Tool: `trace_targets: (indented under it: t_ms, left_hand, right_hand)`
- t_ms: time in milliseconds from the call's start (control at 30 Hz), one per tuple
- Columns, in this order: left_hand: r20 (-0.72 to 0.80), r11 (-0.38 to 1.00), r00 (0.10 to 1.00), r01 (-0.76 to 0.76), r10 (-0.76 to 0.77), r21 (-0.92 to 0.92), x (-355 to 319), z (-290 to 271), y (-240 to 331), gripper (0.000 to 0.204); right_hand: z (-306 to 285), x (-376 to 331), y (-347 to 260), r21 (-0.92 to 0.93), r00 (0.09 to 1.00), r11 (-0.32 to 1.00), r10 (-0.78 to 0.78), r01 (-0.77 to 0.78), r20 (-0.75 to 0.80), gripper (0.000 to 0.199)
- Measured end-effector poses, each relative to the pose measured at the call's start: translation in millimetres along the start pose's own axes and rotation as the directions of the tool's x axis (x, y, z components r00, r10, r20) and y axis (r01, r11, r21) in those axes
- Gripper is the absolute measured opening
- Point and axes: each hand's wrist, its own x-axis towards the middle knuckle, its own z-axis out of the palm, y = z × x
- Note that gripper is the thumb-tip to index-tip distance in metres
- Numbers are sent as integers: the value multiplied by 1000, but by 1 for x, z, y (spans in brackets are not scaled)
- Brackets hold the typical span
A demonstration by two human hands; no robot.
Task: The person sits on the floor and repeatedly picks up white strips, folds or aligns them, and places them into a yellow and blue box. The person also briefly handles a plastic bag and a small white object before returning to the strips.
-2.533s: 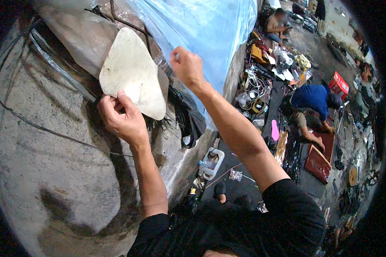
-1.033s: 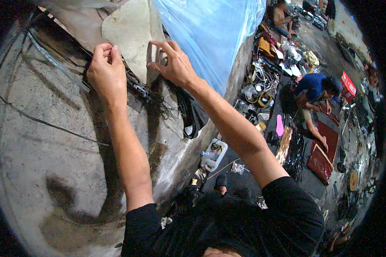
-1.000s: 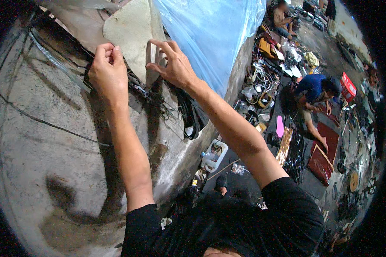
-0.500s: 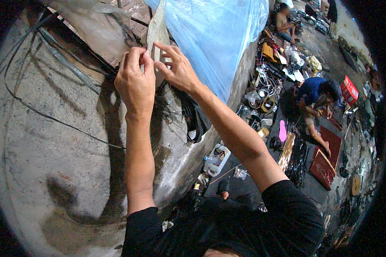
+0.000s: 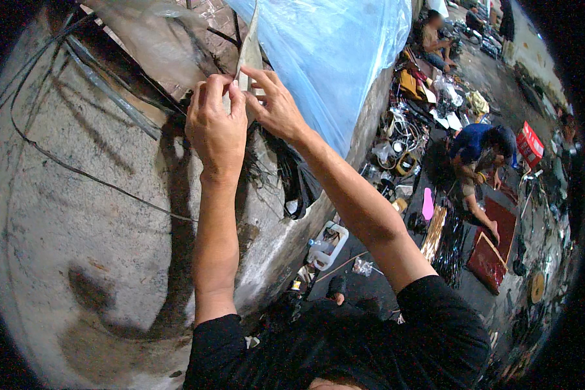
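Both my arms reach up to a long pale strip (image 5: 249,49) that narrows toward its top, beside a blue plastic sheet. My left hand (image 5: 216,130) is closed, its thumb and forefinger pinched at the strip's left edge. Its other fingers are curled in. My right hand (image 5: 274,107) touches the strip from the right, with bent fingers and thumb apart. The strip's lower part is partly hidden behind my fingers. Below the hands hangs a bundle of dark strands (image 5: 298,185).
A concrete wall (image 5: 97,214) with a loose black cable (image 5: 104,181) fills the left. Blue plastic sheeting (image 5: 325,58) drapes at the top. On the floor at right, a person in blue (image 5: 471,146) bends over dark red panels (image 5: 489,260). A white container (image 5: 328,246) stands nearer, amid clutter.
My hands and the pale strip have shifted slightly right in the picture, as has the wall. The right fingers stay apart at the strip; the left hand keeps its pinch.
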Motion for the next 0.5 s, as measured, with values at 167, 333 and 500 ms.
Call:
trace_targets:
  t_ms: [167,333,500]
  left_hand:
    - [-20,1000,1000,10,-11,-30,-4,5,-1,7]
    - [7,999,999,31,-31,-19,-1,1,3,6]
    - [-1,999,1000,23,-23,-36,-1,1,-1,6]
  right_hand:
    - [-2,-1,-4,-1,1000,1000,25,-25,15,49]
    - [-3,0,-5,-1,999,1000,29,-29,20,49]
    - [3,-3,-10,26,998,998,54,-54,18,48]
